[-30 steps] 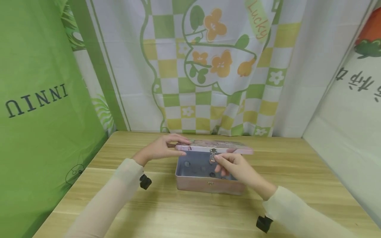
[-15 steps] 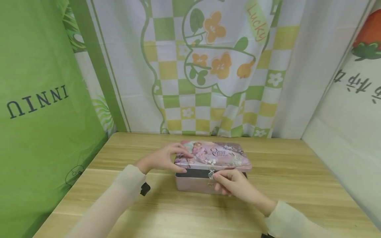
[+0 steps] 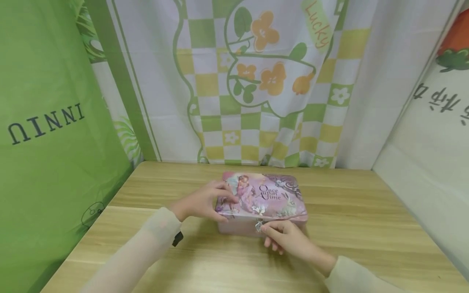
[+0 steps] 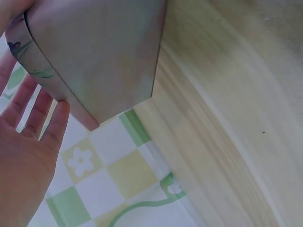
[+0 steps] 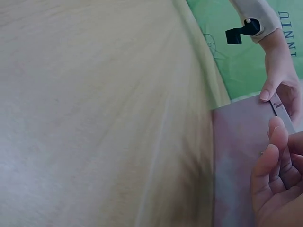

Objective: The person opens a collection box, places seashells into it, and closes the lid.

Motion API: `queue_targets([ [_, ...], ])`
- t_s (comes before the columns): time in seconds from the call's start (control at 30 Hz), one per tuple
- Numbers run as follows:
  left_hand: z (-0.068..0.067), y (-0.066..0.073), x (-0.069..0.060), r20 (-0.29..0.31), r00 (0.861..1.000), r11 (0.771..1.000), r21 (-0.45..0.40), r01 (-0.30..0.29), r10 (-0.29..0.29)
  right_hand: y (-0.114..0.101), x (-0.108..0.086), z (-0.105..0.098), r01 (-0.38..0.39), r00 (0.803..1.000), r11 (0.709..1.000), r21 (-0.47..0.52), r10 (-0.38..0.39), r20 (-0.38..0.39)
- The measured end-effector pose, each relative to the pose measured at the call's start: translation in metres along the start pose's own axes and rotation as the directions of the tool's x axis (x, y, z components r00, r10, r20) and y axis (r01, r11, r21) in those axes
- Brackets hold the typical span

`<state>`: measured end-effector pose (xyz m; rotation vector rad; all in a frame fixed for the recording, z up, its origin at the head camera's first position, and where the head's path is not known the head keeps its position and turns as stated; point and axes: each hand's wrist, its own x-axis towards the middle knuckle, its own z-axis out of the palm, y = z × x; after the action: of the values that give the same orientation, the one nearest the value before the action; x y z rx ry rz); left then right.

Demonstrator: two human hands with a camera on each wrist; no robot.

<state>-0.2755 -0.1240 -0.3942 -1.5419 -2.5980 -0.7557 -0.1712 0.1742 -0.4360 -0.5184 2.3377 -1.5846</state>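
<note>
A pink tin box [image 3: 242,227] printed "Once upon a Time" lies on the wooden table, its lid [image 3: 271,199] down over the body. The left hand [image 3: 203,201] holds the lid's left end, thumb at the front corner and fingers on top. In the left wrist view, that hand's fingers [image 4: 33,109] lie along the lid's rim. At the box front, the right hand [image 3: 289,238] pinches a small silver clasp [image 3: 259,226] between thumb and index finger. Its other fingers [image 5: 267,165] are curled in the right wrist view, where the clasp is mostly hidden.
The wooden table [image 3: 165,260] extends around the box. A checked curtain [image 3: 231,138] hangs behind it, a green cloth [image 3: 47,183] at the left and a white printed cloth [image 3: 421,154] at the right. A black camera mount [image 3: 177,239] sits at the left wrist.
The lid has swung down from raised to resting on the box, hiding the grey inside. Both hands have come down and toward the person with it, the right still pinching the clasp.
</note>
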Motion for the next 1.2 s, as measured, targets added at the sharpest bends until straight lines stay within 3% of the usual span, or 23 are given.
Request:
queue_targets([
  [0.27, 0.010, -0.004, -0.004, -0.022, 0.999, 0.998, 0.044, -0.039, 0.040, 0.009, 0.000, 0.008, -0.046, 0.999, 0.997, 0.059, 0.046, 0.009],
  [0.5, 0.010, -0.004, -0.004, -0.002, 1.000, 1.000, 0.029, 0.013, -0.013, 0.010, 0.000, 0.010, -0.042, 0.999, 0.996, 0.075, 0.042, 0.003],
  [0.77, 0.011, -0.004, -0.005, 0.010, 0.999, 0.999, 0.008, 0.034, -0.034, 0.013, 0.005, 0.015, -0.077, 0.997, 0.994, 0.077, 0.078, -0.010],
  [1.03, 0.008, 0.000, -0.005, 0.045, 0.994, 0.994, -0.041, 0.103, -0.101, 0.013, 0.005, 0.016, -0.104, 0.994, 0.991, 0.088, 0.106, -0.018],
  [1.2, 0.008, -0.002, -0.004, 0.050, 0.994, 0.995, -0.018, 0.094, -0.093, 0.012, 0.006, 0.016, -0.119, 0.992, 0.989, 0.089, 0.121, -0.018],
])
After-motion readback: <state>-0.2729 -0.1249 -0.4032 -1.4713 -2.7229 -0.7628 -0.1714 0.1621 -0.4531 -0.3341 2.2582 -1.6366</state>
